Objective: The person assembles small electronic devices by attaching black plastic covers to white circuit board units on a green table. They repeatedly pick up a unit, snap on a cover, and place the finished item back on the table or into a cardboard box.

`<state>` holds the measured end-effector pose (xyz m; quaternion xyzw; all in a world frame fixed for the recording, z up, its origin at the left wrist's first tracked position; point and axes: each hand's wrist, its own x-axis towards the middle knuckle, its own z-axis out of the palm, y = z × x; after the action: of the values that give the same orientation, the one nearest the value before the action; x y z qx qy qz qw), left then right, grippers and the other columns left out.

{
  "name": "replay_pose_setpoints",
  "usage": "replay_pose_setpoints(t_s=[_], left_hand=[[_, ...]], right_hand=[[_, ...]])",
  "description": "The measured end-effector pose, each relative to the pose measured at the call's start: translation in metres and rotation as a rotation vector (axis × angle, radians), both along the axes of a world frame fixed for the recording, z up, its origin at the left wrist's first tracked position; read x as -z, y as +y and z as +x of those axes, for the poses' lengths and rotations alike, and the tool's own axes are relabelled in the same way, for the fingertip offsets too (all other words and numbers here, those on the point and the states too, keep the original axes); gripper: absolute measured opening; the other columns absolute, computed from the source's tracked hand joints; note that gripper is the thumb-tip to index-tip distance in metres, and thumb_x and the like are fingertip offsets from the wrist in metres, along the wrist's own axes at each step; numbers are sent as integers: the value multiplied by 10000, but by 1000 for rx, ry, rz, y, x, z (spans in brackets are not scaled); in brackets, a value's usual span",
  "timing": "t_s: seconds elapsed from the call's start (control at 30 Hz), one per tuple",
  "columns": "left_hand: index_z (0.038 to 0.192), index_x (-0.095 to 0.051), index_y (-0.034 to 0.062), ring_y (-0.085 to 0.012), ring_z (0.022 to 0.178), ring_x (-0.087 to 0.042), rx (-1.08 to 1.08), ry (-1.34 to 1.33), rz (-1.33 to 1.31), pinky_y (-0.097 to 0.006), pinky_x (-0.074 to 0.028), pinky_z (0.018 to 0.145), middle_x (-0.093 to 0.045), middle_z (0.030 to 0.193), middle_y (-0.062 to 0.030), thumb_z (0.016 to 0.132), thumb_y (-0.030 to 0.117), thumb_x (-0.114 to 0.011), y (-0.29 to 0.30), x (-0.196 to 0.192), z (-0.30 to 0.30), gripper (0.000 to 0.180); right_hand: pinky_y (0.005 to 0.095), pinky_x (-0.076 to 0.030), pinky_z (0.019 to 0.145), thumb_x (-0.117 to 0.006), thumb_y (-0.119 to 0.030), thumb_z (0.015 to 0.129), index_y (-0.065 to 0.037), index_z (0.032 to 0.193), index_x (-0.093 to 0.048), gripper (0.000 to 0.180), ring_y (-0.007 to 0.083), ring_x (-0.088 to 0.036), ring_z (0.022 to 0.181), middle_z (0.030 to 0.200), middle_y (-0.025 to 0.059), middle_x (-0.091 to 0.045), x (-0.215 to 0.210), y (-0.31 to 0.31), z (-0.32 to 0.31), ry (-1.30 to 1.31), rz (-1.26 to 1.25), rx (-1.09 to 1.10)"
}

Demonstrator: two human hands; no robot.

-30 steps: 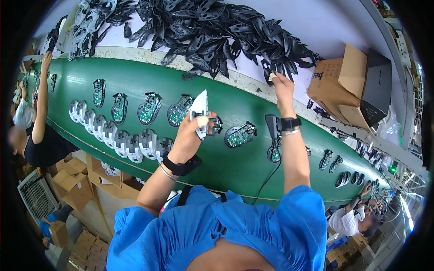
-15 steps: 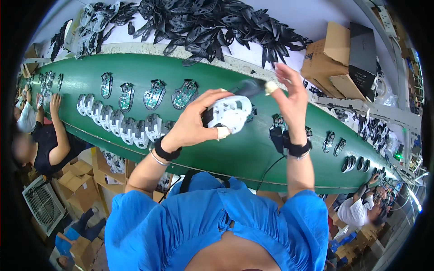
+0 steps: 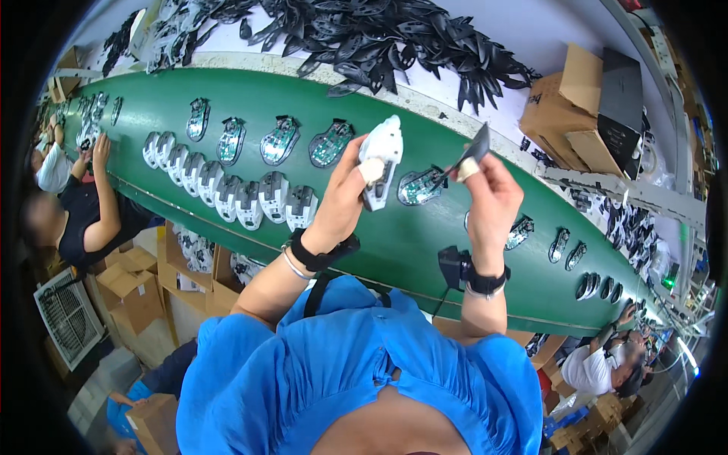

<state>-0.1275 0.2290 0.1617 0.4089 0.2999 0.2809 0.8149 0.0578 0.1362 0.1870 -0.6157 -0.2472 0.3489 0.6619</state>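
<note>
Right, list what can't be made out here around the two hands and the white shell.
Head view only:
- White mouse shell in the left hand: its lower end is hidden by the thumb and fingers.
- Thin black part in the right hand: too small and dark to identify.
- Black box on the green belt: partly behind the right wrist.
- Black pile: single pieces too small, cut by the top edge.

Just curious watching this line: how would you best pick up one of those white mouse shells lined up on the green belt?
Probably from above, pinching a white mouse shell across its narrow sides. The shells lie flat in a tight row on the green belt, leaving only tops and ends exposed.
</note>
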Motion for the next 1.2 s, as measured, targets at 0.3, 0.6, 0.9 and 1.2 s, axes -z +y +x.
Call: replay_pose_setpoints(t_s=[0.3, 0.6, 0.9, 1.2], left_hand=[[1391, -315, 21, -156, 1165, -495, -78, -52, 94, -308, -394, 986, -489, 1290, -85, 970, 524, -403, -4, 10, 8, 662], [1237, -448, 3, -170, 1003, -554, -218, 281, 282, -311, -469, 852, -545, 1110, -118, 731, 169, -789, -12, 6, 0, 633], [1286, -479, 12, -155, 1071, -553, -83, 128, 342, -290, -447, 923, -571, 1161, -74, 705, 173, -796, -9, 4, -18, 681], [1282, -553, 42, -265, 1105, -580, 6, 173, 657, -360, -450, 953, -602, 1182, -132, 636, 230, -857, -8, -27, -26, 738]], right_hand=[[241, -529, 673, -731, 47, 732, -35, 1237, -510, 557, 120, -677, 723, 767, 57, -672, -20, 13, -51, -439, -114, -161], [275, -560, 678, -693, 68, 741, -31, 1201, -508, 505, 139, -679, 718, 729, 60, -658, -9, 5, -84, -448, -229, -132], [318, -549, 800, -767, -9, 696, -21, 1323, -464, 697, 171, -665, 877, 939, 96, -676, -18, -13, -80, -145, -226, -245], [377, -490, 962, -717, 70, 714, -25, 1401, -432, 750, 219, -472, 1268, 1372, 107, -499, -36, 2, -31, 261, -97, -634]])
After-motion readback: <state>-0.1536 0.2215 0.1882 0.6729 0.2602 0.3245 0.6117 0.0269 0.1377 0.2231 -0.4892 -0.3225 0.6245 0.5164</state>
